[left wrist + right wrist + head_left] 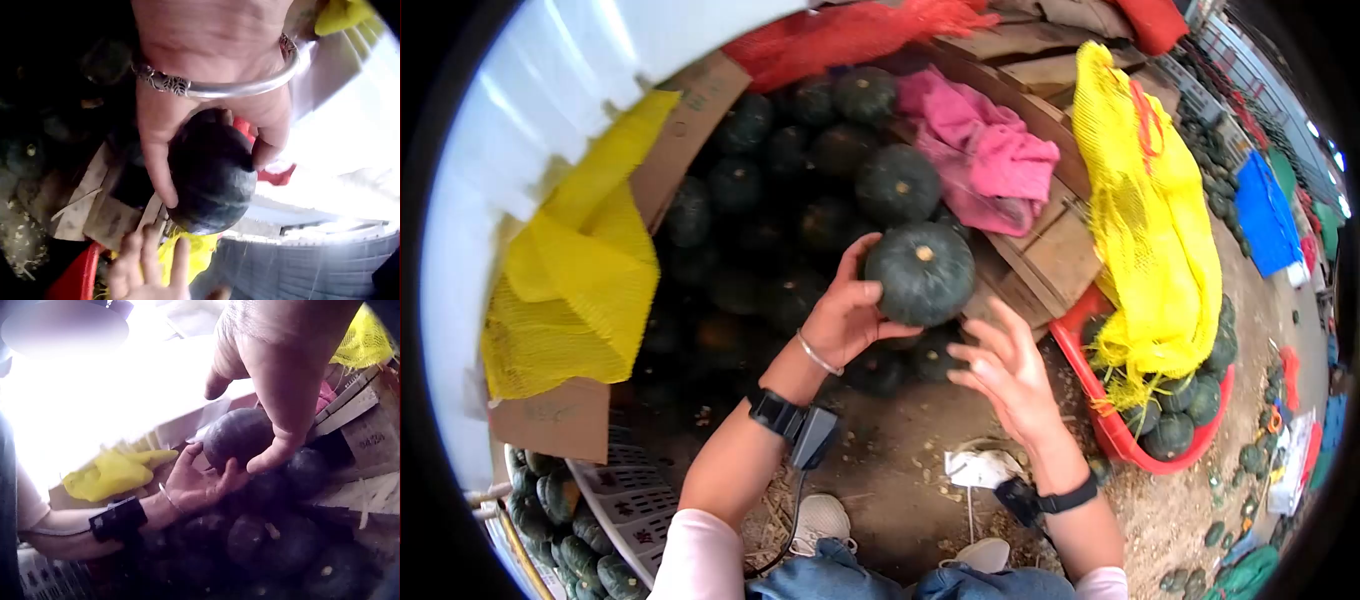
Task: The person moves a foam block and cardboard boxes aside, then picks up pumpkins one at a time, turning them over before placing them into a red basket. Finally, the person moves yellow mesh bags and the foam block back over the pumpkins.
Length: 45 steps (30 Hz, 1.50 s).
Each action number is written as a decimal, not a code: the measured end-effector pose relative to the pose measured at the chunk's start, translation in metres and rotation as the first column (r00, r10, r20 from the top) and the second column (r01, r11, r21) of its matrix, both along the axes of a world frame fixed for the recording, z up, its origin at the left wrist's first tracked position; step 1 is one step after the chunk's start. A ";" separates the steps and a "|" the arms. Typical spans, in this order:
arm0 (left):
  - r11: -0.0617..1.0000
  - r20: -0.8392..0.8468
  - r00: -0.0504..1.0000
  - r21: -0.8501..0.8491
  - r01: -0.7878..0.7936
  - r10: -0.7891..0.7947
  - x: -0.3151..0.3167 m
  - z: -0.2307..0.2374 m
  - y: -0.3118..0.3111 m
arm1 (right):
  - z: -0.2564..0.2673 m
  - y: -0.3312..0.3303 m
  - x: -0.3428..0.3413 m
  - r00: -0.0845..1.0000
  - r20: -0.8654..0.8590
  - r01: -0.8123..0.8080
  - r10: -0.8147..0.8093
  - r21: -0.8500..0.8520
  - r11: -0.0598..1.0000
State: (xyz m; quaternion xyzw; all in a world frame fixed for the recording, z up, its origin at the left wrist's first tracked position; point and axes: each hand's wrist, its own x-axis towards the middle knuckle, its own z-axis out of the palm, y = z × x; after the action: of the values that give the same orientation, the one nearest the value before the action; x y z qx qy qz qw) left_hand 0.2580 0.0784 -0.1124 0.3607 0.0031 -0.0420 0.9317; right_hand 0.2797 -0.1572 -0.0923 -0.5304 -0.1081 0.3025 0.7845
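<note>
A round dark green pumpkin (pixel 922 285) with a pale stem scar is held up in my left hand (pixel 852 318). The thumb and fingers of that hand curl round its side, as the pumpkin (pixel 215 178) also shows in the left wrist view. My right hand (pixel 1012 378) is just to the right of it, fingers spread and holding nothing. From the right wrist view, the right hand (pixel 281 381) reaches over the pumpkin (pixel 239 436), with fingertips close to its surface. Behind and below lies a heap of similar pumpkins (pixel 900 185), partly in deep shadow.
A red tub (pixel 1115 435) of pumpkins stands at the right, with a yellow mesh sack (pixel 1150 230) over it. Pink cloth (pixel 980 150) lies on cardboard (pixel 1050 250) behind the heap. At lower left is a plastic crate (pixel 625 495) beside more pumpkins.
</note>
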 end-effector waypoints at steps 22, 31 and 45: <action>-0.659 0.384 0.888 0.604 -0.449 -0.253 -0.044 -0.026 0.085 | -0.091 -0.191 -0.118 0.949 0.122 0.312 -0.289 -0.470 0.826; -0.479 0.048 0.989 0.870 -0.112 -0.143 -0.007 -0.097 0.200 | -0.084 -0.485 -0.365 0.748 0.420 0.261 -0.514 -0.898 -0.354; 0.990 -0.300 0.951 -0.140 0.032 -0.073 -0.057 -0.006 0.009 | -0.221 -0.536 -0.340 0.991 0.052 0.022 -0.122 -0.971 -0.238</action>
State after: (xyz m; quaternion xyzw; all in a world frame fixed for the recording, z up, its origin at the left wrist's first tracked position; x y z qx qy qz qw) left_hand 0.2009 0.0875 -0.1181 0.2865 0.1340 -0.1218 0.9408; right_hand -0.0605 -0.6927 -0.3129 -0.9391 0.2268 0.2424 0.0886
